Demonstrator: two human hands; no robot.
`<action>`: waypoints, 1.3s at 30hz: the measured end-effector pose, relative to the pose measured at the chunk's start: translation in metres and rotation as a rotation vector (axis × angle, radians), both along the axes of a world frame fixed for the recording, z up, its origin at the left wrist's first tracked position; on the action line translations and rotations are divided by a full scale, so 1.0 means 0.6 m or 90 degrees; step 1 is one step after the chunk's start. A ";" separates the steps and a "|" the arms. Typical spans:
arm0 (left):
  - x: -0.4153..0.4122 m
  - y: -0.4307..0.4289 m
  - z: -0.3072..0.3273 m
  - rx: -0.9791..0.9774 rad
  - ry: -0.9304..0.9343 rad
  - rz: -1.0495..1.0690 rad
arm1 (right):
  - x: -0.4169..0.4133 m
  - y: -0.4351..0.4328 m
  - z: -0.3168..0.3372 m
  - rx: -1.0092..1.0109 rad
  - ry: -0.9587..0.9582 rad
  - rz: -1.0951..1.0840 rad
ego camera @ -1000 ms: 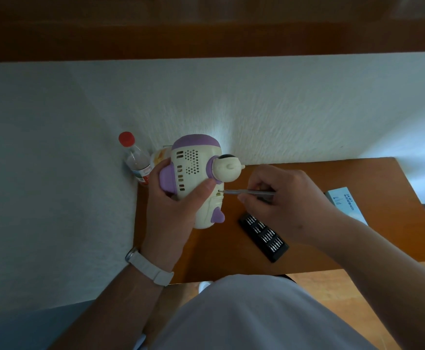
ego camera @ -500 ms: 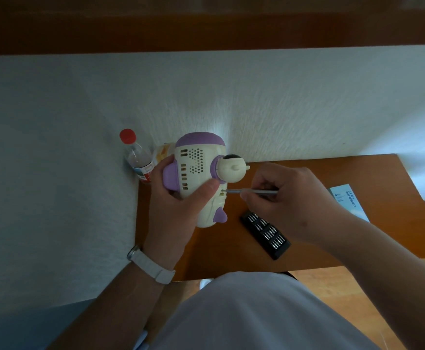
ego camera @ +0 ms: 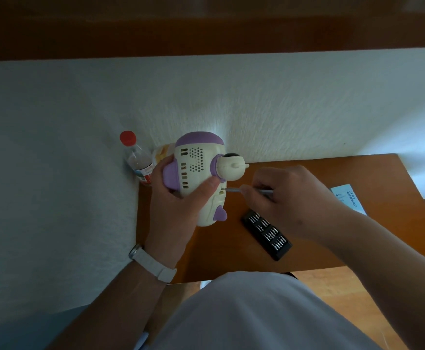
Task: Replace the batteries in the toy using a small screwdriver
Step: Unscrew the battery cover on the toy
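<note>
A cream and purple rocket-shaped toy [ego camera: 199, 164] is lifted above the left part of the wooden table [ego camera: 315, 170], its vented back facing me. My left hand [ego camera: 178, 208] grips it from the left and below, thumb pressed on its body. My right hand [ego camera: 284, 200] pinches a thin metal screwdriver [ego camera: 234, 190] that lies level. Its tip sits at a small hole on the toy's right side, just below the small astronaut figure [ego camera: 231, 166].
A black tray of screwdriver bits [ego camera: 267, 233] lies on the table under my right wrist. A light blue box [ego camera: 349, 200] sits to the right. A red-capped plastic bottle [ego camera: 138, 157] and a yellowish packet [ego camera: 164, 152] stand against the wall at the back left corner.
The toy and both hands stay together, only shifting slightly in the view as my head moves. The screwdriver tip remains at the same hole on the toy.
</note>
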State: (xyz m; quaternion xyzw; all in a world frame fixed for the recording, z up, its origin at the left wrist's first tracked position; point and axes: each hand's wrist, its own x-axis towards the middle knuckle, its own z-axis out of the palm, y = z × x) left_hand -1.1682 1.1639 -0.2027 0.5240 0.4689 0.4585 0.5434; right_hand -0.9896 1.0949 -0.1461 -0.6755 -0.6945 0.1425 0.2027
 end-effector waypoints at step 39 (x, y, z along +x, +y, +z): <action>0.077 -0.024 0.037 0.026 0.024 -0.026 | 0.091 -0.037 0.038 0.014 0.105 -0.025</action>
